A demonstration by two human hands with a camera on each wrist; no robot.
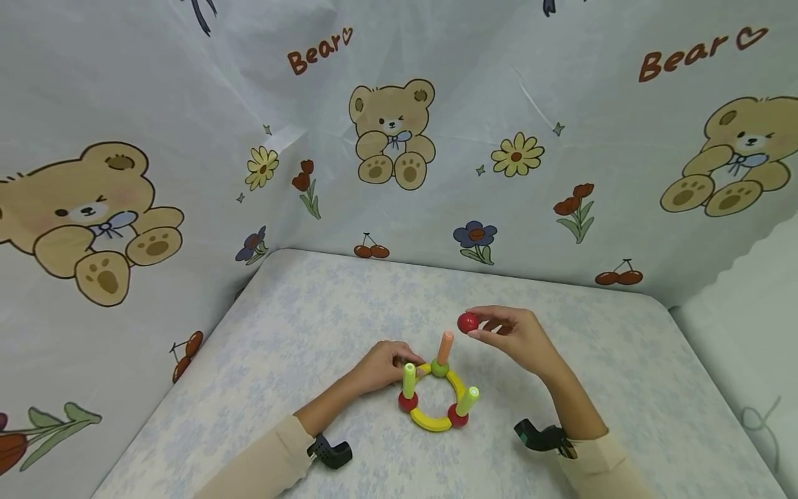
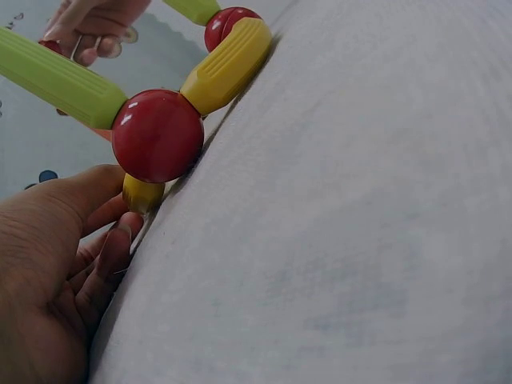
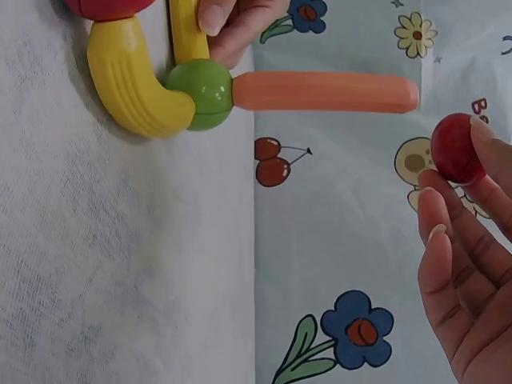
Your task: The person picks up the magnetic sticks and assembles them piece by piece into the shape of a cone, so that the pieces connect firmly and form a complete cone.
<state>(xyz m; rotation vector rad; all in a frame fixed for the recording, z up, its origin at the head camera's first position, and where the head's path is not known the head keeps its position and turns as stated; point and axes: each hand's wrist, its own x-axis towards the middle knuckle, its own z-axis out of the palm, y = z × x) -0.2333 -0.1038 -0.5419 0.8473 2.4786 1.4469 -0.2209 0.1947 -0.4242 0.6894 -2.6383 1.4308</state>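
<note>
On the table lies a toy ring of yellow curved rods joined by two red balls and a green ball. From the green ball rises an orange rod; light green rods stand up from the red ones. My left hand pinches a yellow curved rod at the ring's far left side, thumb and fingers around it. Up beside the orange rod's top, my right hand holds a loose red ball between thumb and fingertips. In the right wrist view this ball sits just off the rod's free end.
A pale blue patterned cloth covers the table. Behind and to the left hangs a sheet printed with bears and flowers. Each wrist wears a black camera mount. A thin cable shows beyond the right table edge.
</note>
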